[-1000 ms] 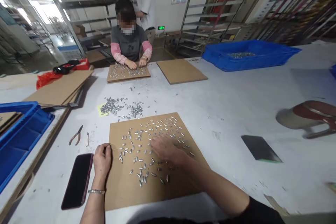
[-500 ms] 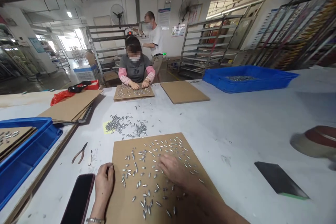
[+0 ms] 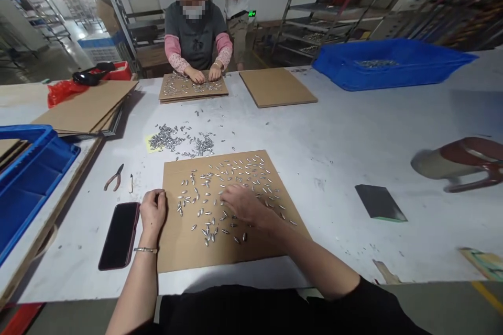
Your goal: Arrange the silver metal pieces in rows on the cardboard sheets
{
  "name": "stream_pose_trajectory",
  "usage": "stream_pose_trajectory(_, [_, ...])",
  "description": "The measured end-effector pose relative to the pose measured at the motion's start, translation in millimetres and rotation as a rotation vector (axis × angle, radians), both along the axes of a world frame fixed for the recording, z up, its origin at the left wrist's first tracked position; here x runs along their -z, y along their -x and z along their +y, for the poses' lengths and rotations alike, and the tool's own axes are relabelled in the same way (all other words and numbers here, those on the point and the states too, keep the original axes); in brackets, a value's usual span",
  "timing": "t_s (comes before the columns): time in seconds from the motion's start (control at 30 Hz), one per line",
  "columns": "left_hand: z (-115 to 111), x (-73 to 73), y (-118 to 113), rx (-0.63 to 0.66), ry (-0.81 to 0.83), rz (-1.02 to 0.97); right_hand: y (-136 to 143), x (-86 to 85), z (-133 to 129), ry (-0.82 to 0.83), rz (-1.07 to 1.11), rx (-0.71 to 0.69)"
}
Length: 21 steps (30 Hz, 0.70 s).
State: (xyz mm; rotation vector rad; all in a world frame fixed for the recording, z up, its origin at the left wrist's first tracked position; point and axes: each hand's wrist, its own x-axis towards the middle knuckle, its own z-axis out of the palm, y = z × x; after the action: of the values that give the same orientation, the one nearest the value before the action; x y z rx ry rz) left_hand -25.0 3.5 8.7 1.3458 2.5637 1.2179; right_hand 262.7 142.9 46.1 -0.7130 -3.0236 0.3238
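Note:
A brown cardboard sheet [image 3: 176, 251] lies before me, with many small silver pieces [image 3: 212, 221] spread over it, the upper right ones in slanting rows. My left hand [image 3: 153, 208] rests at the sheet's left edge, fingers curled in; what they pinch, if anything, is too small to see. Over the middle of the sheet, my right hand [image 3: 240, 201] reaches down among the pieces with its fingers bent together, and the fingertips' hold is hidden. Beyond the sheet lie loose heaps of silver pieces [image 3: 165, 137], partly on yellow paper.
Left are a phone [image 3: 119, 235], pliers [image 3: 114, 178] and a blue crate [image 3: 35, 167]. Across the table a person [image 3: 196, 36] handles pieces on cardboard. Another blue tray [image 3: 393, 76], a bare board [image 3: 277, 86], a dark block [image 3: 380, 202] and a mug [image 3: 448, 159] are right.
The view has tilted down, so the table sits higher in the picture and my forearms show more. My right hand stays over the sheet, slightly further left on it.

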Motion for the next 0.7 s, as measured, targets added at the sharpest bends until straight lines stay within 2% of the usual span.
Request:
stream_pose_trajectory(0.13, [0, 0.7, -1, -0.003, -0.002, 0.002, 3, 5.4, -1, -0.047, -0.065, -0.015])
stream_pose_trajectory(0.33, [-1, 2.5, -1, -0.001, -0.003, -0.007, -9, 12.5, -4, -0.014, -0.055, 0.068])
stream_pose_trajectory(0.5, [-2, 2.1, 0, 0.001, -0.013, -0.015, 3, 3.0, 12, -0.013, 0.051, 0.121])
stream_pose_trajectory(0.7, [-2, 1.2, -1, 0.005, -0.037, -0.001, 25, -6.9, 29, -0.003, -0.109, 0.049])
